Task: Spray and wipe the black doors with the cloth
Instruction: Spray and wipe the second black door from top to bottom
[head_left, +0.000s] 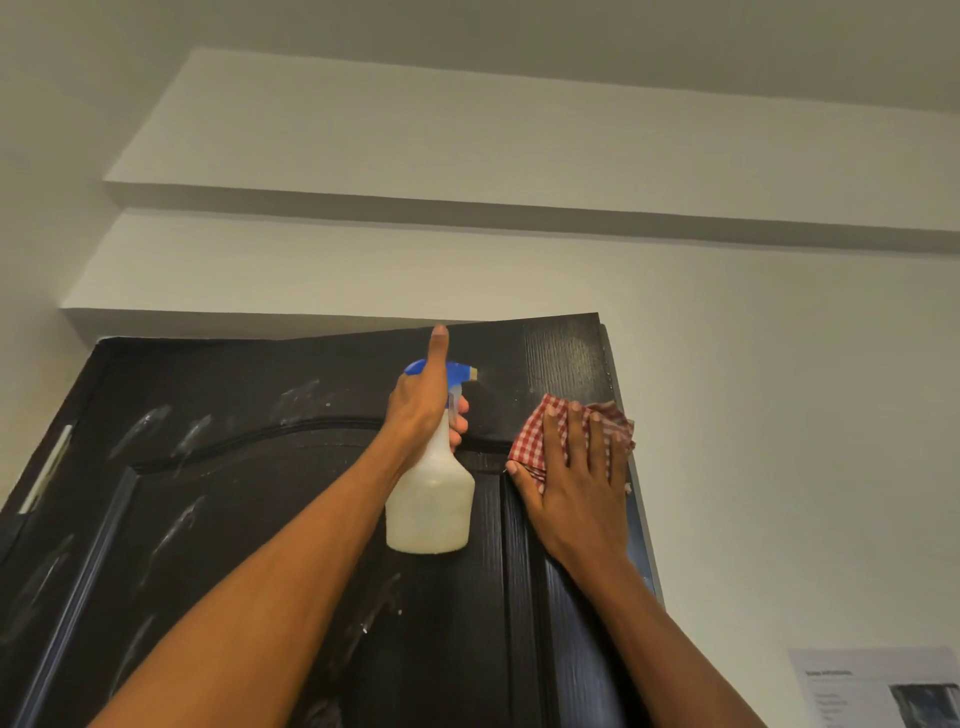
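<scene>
Above the raised fingers, a white wall (753, 364) runs up to two stepped white ledges (467, 156) under the ceiling. Below them stands one black door (260, 519), wood-grained, with an arched moulding across its upper panel and pale smears and droplets scattered over its left part and near its top right corner. Its top edge sits just beyond the upright thumb of the left hand (423, 402).

One spray bottle (430, 499) shows, translucent white with a blue head. The left hand's fingers curl round its neck, with fingertips on the trigger side, and the thumb sticks straight up past the blue head. The nozzle points right, toward the door's top corner, above the fingertips of the right hand (576, 488).

One red-and-white checked cloth (540, 431) lies flat against the door near its right edge. The right hand presses it there with fingers straight and slightly spread; the cloth bunches out beyond the fingertips and to the thumb's side, the thumb tip reaching the door panel's groove.

Two bare forearms rise from the bottom edge. One printed sheet (878, 686) hangs on the wall, well below and to the right of the right hand; its text is too blurred to read.
</scene>
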